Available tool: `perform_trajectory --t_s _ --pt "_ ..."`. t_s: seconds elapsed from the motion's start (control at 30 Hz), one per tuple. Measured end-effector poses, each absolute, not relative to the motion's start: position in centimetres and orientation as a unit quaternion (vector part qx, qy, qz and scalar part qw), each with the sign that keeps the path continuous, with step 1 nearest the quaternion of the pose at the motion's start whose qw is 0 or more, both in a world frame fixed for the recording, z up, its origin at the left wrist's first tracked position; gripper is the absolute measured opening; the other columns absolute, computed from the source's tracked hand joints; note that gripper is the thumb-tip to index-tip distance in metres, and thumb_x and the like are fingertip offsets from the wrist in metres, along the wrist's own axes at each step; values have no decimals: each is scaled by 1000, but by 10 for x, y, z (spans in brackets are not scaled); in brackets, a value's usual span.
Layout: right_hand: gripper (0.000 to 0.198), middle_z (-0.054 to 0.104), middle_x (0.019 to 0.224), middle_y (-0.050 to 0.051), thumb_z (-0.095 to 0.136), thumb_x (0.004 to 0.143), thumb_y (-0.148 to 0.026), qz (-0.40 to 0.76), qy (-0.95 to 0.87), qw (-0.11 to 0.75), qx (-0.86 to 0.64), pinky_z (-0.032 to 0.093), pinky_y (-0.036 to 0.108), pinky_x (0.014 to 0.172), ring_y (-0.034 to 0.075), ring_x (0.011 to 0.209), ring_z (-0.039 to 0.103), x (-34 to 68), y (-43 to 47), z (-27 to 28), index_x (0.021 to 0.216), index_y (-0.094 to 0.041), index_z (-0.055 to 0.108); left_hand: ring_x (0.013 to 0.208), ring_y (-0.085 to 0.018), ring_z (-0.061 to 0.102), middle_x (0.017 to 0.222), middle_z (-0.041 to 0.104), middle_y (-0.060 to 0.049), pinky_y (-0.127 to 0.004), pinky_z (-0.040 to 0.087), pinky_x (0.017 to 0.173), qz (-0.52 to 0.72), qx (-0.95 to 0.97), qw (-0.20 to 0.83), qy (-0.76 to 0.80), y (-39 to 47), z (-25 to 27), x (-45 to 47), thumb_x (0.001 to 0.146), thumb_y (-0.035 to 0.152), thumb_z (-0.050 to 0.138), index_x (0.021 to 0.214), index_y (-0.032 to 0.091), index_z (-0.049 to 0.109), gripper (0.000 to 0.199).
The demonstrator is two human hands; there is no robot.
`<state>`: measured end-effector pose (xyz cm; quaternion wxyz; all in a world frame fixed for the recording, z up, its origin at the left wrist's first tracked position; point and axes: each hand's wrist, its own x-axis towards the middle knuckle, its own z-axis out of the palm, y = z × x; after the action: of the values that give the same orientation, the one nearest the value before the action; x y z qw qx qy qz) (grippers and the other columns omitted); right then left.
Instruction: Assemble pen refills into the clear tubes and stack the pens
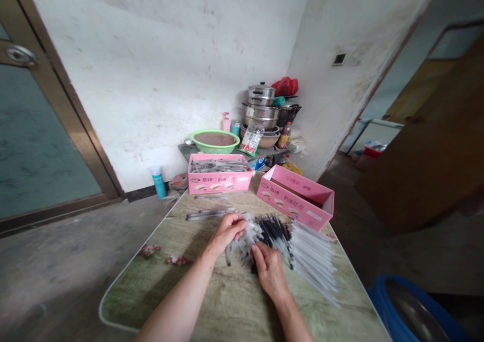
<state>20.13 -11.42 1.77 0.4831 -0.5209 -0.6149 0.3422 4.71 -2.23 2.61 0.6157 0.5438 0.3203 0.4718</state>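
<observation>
On floral tabletop, scuffed wall behind, left hand, right hand at pale tubes, grips unclear

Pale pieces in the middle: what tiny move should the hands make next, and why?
Maybe the left hand should lift one of the pale pieces: its fingertips are right at them, and the right hand is close by.

"吐司" on pink box beyond left hand; likewise pink carton beyond right hand (other characters blurry).
</observation>
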Motion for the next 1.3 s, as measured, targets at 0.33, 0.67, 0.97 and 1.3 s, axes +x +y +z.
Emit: perform_trajectory --t_s 0.33,0.67,0.97,1.3 --pt "52 40 38 -6 45 91 -61 537 -524 481 -453 26 25 47 9 37 27 207 -111 14 80 -14 65 55 -12 59 70 66 -2 -23 49 54 489 506 651 286 -26 40 45 70 46 78 79 12 65 38" --pt "50 58 55 4 44 93 -59 325 -619 472 -537 34 26 53 15 51 50 197 -115 16 73 -18 63 51 -11 57 62 62 0 -22 48 52 507 491 640 303 -17 19 44 73 44 77 81 12 66 35" --pt "47 40 38 -7 56 86 -60 496 -519 516 -466 15 24 43 7 36 23 209 -112 18 75 -15 63 58 -12 59 70 66 -3 -24 49 59 479 525 655 258 -26 34 46 74 41 77 91 11 70 34" --pt "41 53 59 2 46 97 -43 138 -690 448 -551 32 28 58 16 57 48 201 -118 13 66 -19 57 43 -9 43 54 53 3 -20 30 42 471 535 619 329 -23 26 44 73 50 73 73 16 57 38"
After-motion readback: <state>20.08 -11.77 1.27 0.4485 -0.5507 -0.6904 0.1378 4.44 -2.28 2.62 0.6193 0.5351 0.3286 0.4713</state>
